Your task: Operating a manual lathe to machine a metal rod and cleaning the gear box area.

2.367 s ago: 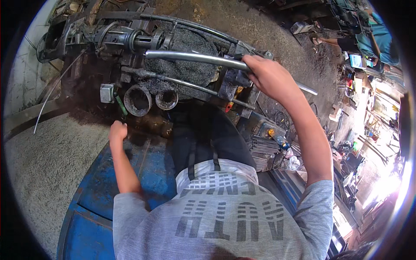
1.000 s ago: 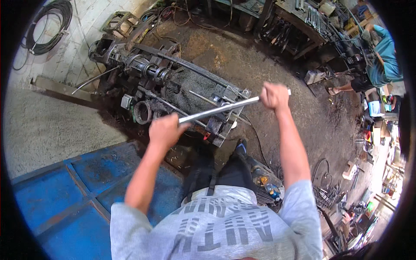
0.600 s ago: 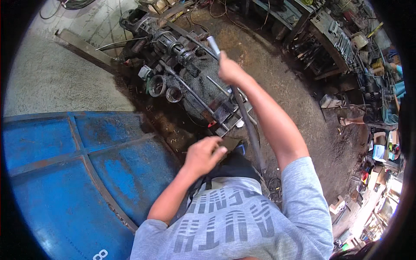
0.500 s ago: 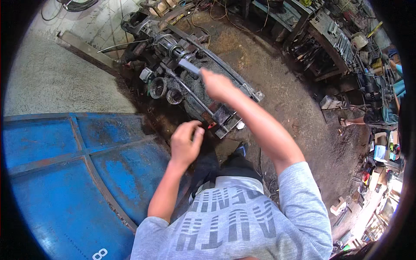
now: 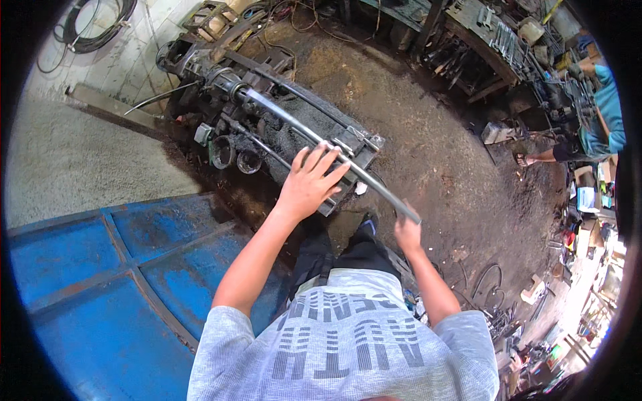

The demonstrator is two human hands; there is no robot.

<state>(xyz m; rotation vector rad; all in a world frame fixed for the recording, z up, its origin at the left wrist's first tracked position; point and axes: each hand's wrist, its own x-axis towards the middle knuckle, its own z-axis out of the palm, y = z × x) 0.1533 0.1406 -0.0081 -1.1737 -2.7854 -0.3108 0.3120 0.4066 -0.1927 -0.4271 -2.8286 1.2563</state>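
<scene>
The rod point(image 5: 284, 115) reaches the ring point(image 5: 227, 80) of the machine point(image 5: 199, 65), seemingly aligned though with most of its length left outside, the left hand point(image 5: 304, 190) spread-fingered over its middle, the right hand point(image 5: 408, 232) at its near end, grip unclear.

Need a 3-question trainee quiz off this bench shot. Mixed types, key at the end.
1. Which hand is at the lower-right end of the metal rod?
2. True or false: the left hand is balled into a fist.
3. What colour is the big panel at lower left? A) yellow B) blue C) red

Key:
1. The right hand.
2. False: its fingers are spread.
3. B
</scene>
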